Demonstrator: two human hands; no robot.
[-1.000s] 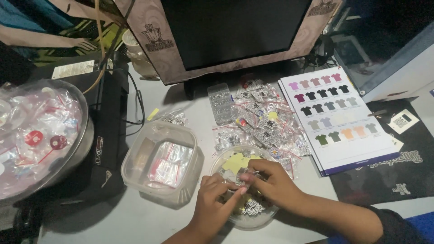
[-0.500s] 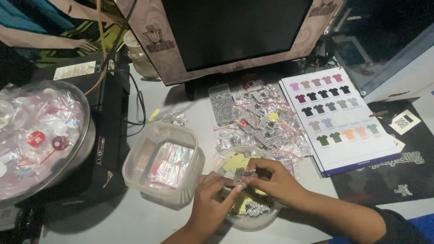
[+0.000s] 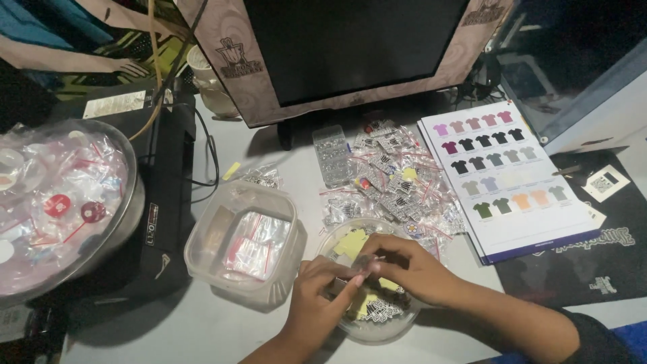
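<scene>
A square tub (image 3: 209, 232) holds clear bags (image 3: 256, 244), a round bowl (image 3: 377, 330) holds yellow and printed stickers (image 3: 374, 307), and over that bowl the left hand (image 3: 322, 296) and right hand (image 3: 411, 266) pinch one small bag (image 3: 360, 266) together.

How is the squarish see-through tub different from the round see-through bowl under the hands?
The squarish clear plastic tub has rounded corners; the round clear plastic bowl is circular. The tub holds small clear bags with red strips; the bowl holds yellow and black-and-white pieces. No hand touches the tub, while the left hand and right hand work over the bowl. Both sit open on the grey table.
</scene>
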